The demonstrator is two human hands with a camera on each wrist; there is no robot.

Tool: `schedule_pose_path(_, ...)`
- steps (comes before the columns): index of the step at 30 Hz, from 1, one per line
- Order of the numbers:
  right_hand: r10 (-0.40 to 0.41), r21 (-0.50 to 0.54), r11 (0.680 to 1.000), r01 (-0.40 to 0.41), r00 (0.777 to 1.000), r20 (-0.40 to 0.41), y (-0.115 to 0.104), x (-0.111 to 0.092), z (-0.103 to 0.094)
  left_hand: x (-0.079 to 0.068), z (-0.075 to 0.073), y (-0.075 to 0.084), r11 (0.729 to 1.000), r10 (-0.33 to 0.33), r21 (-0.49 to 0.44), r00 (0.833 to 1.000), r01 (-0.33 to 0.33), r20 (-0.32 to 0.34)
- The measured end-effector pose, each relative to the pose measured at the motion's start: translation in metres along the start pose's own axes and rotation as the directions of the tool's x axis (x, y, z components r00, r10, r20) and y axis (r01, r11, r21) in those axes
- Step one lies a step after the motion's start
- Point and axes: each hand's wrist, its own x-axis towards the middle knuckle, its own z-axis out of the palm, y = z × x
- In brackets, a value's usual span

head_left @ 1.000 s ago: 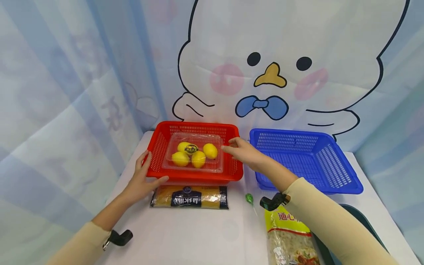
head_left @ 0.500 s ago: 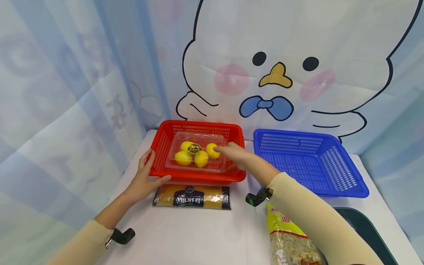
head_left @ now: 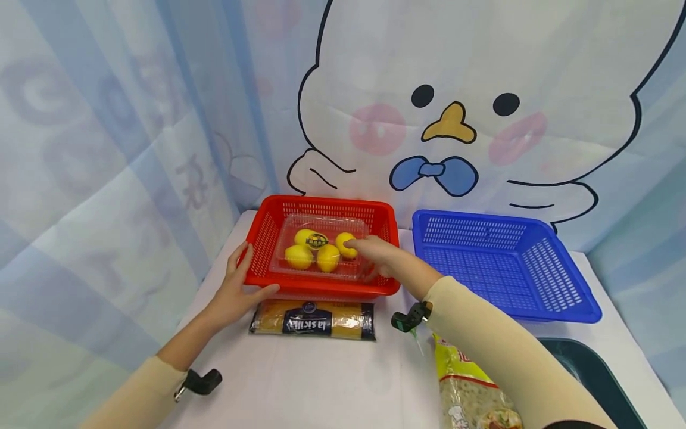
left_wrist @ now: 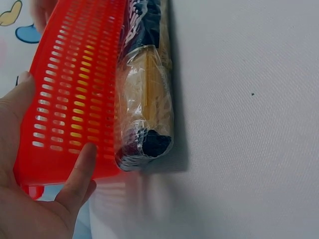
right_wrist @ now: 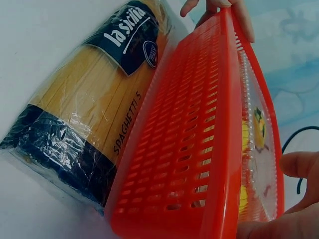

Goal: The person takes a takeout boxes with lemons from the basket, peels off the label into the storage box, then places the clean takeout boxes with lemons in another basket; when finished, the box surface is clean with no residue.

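Observation:
A red plastic basket stands at the back left, and inside it is a clear plastic box with several lemons and a dark label on its lid. At the basket's front left corner, my left hand holds the rim, fingers on the left side and thumb along the front wall. My right hand reaches over the basket's right end and grips the right end of the lemon box. Its thumb lies over the lid; the other fingers are mostly hidden.
Against the basket's front lies a pack of spaghetti. A blue basket stands to the right. Nearer are a green lollipop, partly covered, a yellow-topped food bag and a dark green tray under the right arm. Curtains hang behind.
My right hand has moved left and down, from above the basket's right rim onto the lemon box. My left hand has stayed at the basket's corner; the view has shifted slightly.

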Motion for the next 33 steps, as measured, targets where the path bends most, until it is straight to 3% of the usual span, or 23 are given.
schedule_pose_path(10,0.084,0.096,0.992,-0.087,0.996,0.033,0.0000,0.0106,-0.0004,0.0006,0.0011,-0.0016,1.000,-0.001,0.000,1.000,0.001,0.009)
schedule_pose_path(17,0.074,0.142,0.987,-0.078,0.997,0.037,-0.0022,0.0100,0.0000,-0.0006,-0.0007,0.0003,1.000,0.000,-0.001,1.000,0.000,0.008)
schedule_pose_path(33,0.016,-0.001,1.000,-0.016,0.999,0.029,-0.0069,0.0070,0.0072,-0.0023,-0.0009,0.0019,1.000,0.004,0.009,1.000,-0.004,0.007)
